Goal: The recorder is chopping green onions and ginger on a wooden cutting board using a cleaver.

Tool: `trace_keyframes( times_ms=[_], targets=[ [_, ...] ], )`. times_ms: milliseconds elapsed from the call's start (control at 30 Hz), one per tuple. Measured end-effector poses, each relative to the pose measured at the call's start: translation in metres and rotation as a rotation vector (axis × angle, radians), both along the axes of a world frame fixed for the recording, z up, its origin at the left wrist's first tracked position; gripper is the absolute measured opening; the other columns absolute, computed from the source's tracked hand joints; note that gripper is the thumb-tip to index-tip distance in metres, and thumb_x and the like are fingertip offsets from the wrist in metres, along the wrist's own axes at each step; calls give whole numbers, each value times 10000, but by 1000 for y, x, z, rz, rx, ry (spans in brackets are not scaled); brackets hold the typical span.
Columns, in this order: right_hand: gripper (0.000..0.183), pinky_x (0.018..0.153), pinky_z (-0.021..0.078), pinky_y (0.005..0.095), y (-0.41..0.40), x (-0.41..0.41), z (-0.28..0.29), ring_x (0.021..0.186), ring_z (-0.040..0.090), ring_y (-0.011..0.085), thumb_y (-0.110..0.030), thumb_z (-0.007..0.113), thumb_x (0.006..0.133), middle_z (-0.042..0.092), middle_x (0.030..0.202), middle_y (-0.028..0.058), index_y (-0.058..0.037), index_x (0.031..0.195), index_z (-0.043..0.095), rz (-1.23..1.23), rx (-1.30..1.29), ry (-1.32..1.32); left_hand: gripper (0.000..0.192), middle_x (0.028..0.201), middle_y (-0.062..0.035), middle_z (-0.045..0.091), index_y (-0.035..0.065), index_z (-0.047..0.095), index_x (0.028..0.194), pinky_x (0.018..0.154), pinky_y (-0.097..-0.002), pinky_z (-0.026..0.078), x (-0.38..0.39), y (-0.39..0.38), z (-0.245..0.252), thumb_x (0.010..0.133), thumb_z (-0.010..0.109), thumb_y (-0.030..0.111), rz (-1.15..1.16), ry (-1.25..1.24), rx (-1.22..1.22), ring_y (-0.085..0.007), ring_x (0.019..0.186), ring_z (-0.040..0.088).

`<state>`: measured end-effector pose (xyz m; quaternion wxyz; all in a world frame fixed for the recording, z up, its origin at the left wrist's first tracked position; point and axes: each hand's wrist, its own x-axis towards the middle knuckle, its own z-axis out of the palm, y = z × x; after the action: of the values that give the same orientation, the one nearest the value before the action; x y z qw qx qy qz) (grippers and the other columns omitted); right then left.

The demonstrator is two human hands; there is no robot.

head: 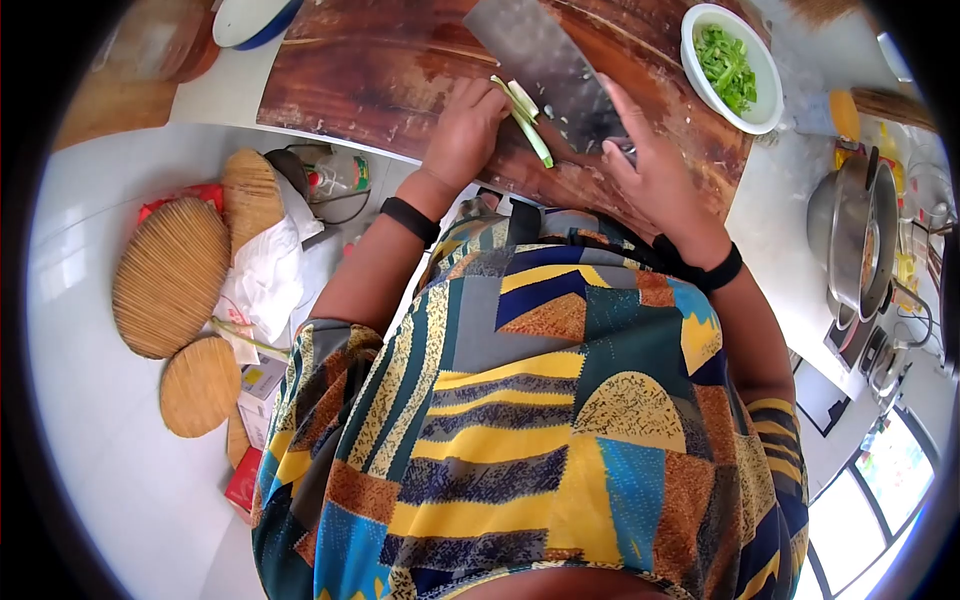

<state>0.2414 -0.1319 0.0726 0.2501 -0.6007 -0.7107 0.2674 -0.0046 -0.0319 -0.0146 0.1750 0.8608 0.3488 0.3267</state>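
A reddish-brown wooden cutting board point(360, 82) lies before me. On it are pieces of green onion stalk point(531, 135), pale at one end and green at the other. My left hand point(469, 124) rests at their left, its fingertips bent against the upper end of the stalks. In my right hand point(649, 165) is the handle of a cleaver point(555, 67), whose broad blade lies flat over the board, just right of the stalks. Small pale bits cling to the blade. At the board's right edge stands a white bowl point(768, 94) holding chopped green vegetable point(726, 67).
A blue-and-white bowl point(255, 22) stands at the upper left, near stacked brown containers point(161, 37). Metal pans point(847, 232) and a jar with a yellow lid point(844, 115) are at right. Woven round mats point(172, 277) and boxes lie low at left.
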Motion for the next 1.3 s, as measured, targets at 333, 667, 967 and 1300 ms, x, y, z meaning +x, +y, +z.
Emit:
trace_keyframes(
  times_ms=[333, 667, 967, 1300],
  targets=[
    [688, 1067, 459, 392, -12, 22, 31, 1348, 549, 376, -34, 640, 921, 529, 1496, 208, -74, 1557, 383, -163, 108, 151, 419, 1281, -86, 629, 80, 692, 1233, 1023, -417, 459, -2, 19, 15, 831, 601, 7, -179, 145, 82, -323, 1212, 555],
    [696, 953, 511, 339, -21, 32, 29, 1194, 657, 318, -22, 646, 911, 571, 1444, 221, -66, 1556, 388, -249, 46, 142, 307, 1177, -98, 638, 56, 707, 1105, 965, -411, 483, -4, 10, 31, 812, 621, 17, -146, 172, 44, -325, 1113, 585],
    [603, 642, 551, 304, -18, 26, 38, 818, 678, 216, 38, 693, 859, 684, 1081, 93, -169, 1420, 608, 60, 377, -230, 237, 1093, -89, 669, 88, 707, 1071, 939, -414, 488, -5, -5, 25, 835, 686, 94, -15, 197, 47, -309, 1064, 600],
    [544, 542, 522, 309, -17, 25, 31, 686, 640, 181, -236, 832, 784, 627, 1027, 24, -310, 1308, 701, 104, 647, -306, 213, 1068, -179, 675, 53, 701, 1073, 896, -504, 491, -7, -13, 29, 880, 662, 134, 68, 157, -75, -420, 1002, 614]
  ],
)
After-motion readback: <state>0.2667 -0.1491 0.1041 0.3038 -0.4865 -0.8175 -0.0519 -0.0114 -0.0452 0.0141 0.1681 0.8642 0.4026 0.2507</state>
